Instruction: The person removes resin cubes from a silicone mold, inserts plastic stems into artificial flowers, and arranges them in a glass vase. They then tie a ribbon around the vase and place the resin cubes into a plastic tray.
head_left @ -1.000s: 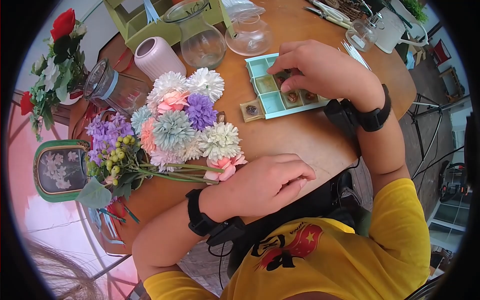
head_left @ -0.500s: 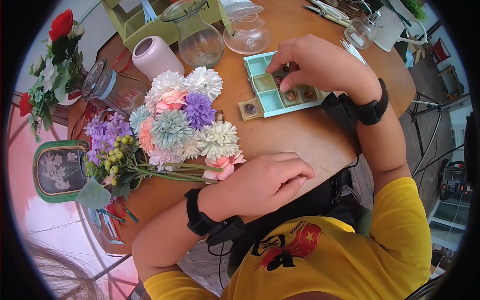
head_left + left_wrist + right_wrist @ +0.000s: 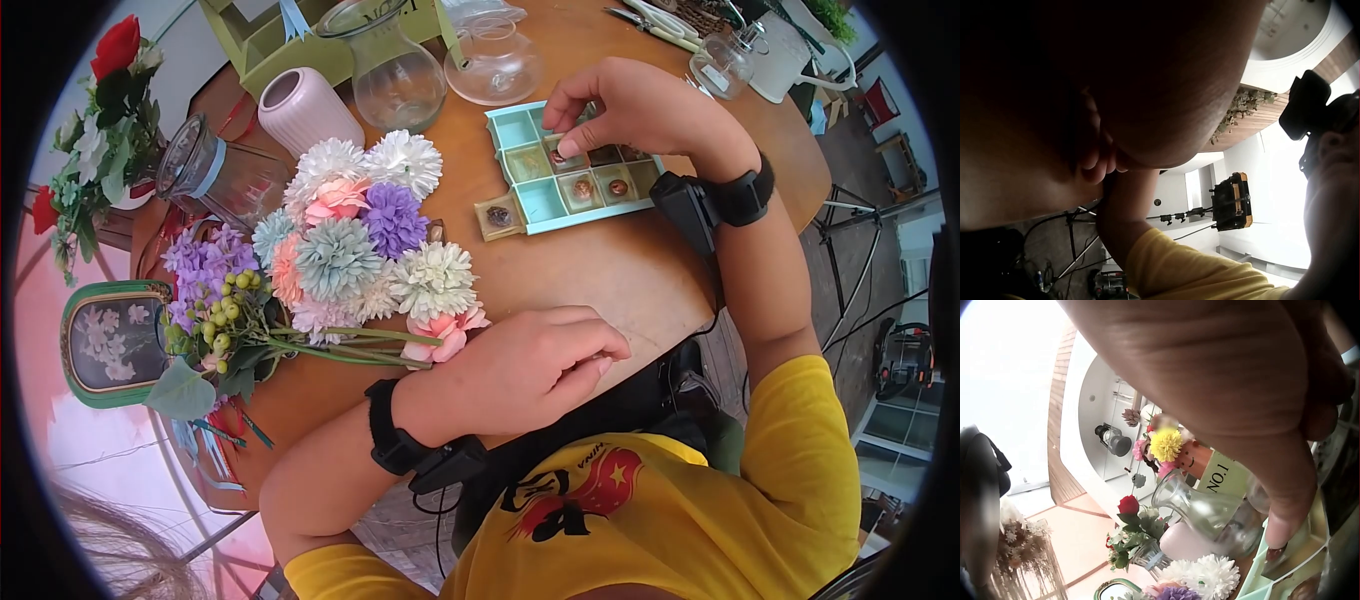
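Note:
My right hand reaches over a light-blue compartment tray. Its thumb and index finger are bent down at a small square clear box with a dark red piece in it. In the right wrist view the thumb tip is right at that piece; the index fingertip is hidden there, and I cannot tell whether the two pinch the box. More such boxes with brownish bits fill other cells. One box lies outside, against the tray's left side. My left hand rests at the table edge, fingers loosely curled, holding nothing.
Artificial flowers lie left of the tray, their stems near my left wrist. Behind stand a pink ribbed vase, glass vases and a green wooden carrier. Scissors and a glass spray bottle are at the far right.
My right hand has moved slightly away from me over the tray, with the thumb now one row farther back, uncovering the front boxes. The left hand has stayed put.

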Motion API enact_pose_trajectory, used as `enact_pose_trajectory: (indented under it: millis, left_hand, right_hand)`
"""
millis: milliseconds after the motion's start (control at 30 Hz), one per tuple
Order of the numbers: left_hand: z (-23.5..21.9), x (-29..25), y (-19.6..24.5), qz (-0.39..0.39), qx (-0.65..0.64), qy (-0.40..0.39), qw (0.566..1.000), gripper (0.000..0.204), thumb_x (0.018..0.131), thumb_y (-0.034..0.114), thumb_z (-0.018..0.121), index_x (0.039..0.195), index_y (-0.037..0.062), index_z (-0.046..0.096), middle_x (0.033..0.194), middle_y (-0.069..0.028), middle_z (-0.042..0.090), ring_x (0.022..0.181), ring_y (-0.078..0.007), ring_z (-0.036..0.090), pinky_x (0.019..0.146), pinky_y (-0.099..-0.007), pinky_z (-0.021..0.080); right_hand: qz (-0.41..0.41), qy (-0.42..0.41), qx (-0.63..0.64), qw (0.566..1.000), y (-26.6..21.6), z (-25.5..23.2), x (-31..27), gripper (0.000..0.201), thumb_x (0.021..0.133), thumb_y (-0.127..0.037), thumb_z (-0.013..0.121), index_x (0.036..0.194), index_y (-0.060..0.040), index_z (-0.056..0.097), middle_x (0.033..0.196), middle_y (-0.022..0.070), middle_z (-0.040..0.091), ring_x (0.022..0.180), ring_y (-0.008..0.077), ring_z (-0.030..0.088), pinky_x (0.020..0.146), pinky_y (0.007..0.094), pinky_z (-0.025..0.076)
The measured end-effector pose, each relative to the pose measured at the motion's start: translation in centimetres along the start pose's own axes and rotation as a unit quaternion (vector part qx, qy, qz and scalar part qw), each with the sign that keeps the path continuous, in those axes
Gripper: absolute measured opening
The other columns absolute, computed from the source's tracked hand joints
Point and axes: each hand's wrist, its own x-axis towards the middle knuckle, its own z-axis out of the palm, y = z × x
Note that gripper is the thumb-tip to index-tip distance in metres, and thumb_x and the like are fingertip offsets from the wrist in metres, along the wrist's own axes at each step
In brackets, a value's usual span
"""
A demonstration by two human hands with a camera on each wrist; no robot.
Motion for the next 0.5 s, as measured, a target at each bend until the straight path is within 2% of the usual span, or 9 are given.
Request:
enact_pose_trajectory:
  millis: [367, 500]
  left_hand:
    - [0.0, 0.1, 0.0, -0.005, -0.005, 0.004, 1.0, 0.015, 0.098, 0.005, 0.061, 0.112, 0.0018, 0.066, 0.097, -0.0122, 0.068, 0.087, -0.0288, 0.067, 0.077, -0.0376, 0.054]
    - [0.0, 0.2, 0.4, -0.023, -0.019, 0.001, 1.0, 0.016, 0.093, 0.005, 0.059, 0.107, -0.0017, 0.065, 0.098, -0.0153, 0.067, 0.091, -0.0335, 0.066, 0.081, -0.0414, 0.054]
  right_hand:
    - [0.013, -0.046, 0.004, 0.999, -0.3, -0.6, 1.0, 0.029, 0.081, -0.021, 0.087, 0.1, -0.0034, 0.074, 0.09, 0.0028, 0.073, 0.083, 0.0167, 0.067, 0.074, 0.0325, 0.051]
    - [0.012, -0.056, -0.006, 0.998, -0.5, -0.7, 1.3, 0.028, 0.08, -0.02, 0.087, 0.098, -0.0031, 0.074, 0.088, 0.0029, 0.072, 0.082, 0.0165, 0.066, 0.073, 0.0328, 0.051]
